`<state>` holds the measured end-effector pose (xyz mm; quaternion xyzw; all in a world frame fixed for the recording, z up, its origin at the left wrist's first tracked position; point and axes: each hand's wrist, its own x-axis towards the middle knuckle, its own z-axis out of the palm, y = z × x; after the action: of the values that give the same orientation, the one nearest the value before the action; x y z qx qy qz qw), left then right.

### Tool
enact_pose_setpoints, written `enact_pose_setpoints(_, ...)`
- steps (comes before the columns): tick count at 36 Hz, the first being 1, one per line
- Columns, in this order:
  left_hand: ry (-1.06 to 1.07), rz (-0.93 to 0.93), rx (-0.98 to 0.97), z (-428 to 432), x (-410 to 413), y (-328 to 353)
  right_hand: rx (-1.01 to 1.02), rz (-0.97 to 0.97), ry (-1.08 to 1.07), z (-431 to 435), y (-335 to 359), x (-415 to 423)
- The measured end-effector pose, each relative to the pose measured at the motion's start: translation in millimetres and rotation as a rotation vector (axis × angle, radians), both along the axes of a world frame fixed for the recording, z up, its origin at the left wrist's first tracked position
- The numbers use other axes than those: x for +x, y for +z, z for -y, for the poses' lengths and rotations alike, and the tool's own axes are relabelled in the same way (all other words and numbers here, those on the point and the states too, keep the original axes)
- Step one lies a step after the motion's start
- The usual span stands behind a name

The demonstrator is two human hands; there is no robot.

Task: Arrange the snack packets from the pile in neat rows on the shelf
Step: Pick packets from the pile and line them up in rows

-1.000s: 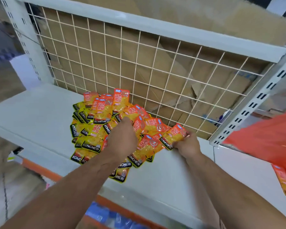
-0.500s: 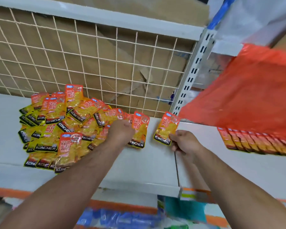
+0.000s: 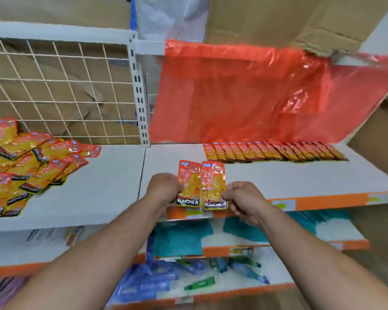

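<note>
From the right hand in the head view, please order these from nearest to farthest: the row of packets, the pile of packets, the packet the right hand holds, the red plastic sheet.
1. Packet in the right hand, held by the right hand, directly at its fingers.
2. Row of packets, behind and to the right, at the shelf's back.
3. Red plastic sheet, hanging above that row.
4. Pile of packets, far left on the neighbouring shelf.

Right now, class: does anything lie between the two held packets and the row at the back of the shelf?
Nothing visible does. The left hand and right hand hold two packets above bare shelf; the row lies behind, under the red plastic sheet.
</note>
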<state>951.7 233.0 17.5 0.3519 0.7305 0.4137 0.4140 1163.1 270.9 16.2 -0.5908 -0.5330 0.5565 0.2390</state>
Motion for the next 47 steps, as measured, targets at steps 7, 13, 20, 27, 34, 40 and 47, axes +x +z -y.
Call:
enact_pose_setpoints(7, -0.061, 0.104, -0.010, -15, 102, 1, 0.016, -0.001, -0.098, 6, -5, 101)
enact_pose_setpoints(13, -0.141, 0.123, 0.008, -51, 171, 5, 0.044, -0.014, -0.203, -12, -5, 169)
enact_pose_setpoints(20, -0.228, 0.175, 0.019, -124, 238, -7, 0.031, 0.036, -0.293, -56, -8, 232)
enact_pose_setpoints(27, -0.276, 0.186, 0.019, -208, 297, -21, 0.024, 0.064, -0.401, -118, -1, 286)
enact_pose_setpoints(34, -0.322, 0.213, 0.037, -267, 348, -14, 0.043, 0.061, -0.476, -176, 2, 336)
enact_pose_setpoints(40, -0.361, 0.177, 0.027, -306, 395, -13, 0.062, 0.074, -0.497, -219, -4, 384)
enact_pose_setpoints(47, -0.300, 0.102, 0.002, -342, 457, -18, 0.035, 0.099, -0.463, -270, -18, 442)
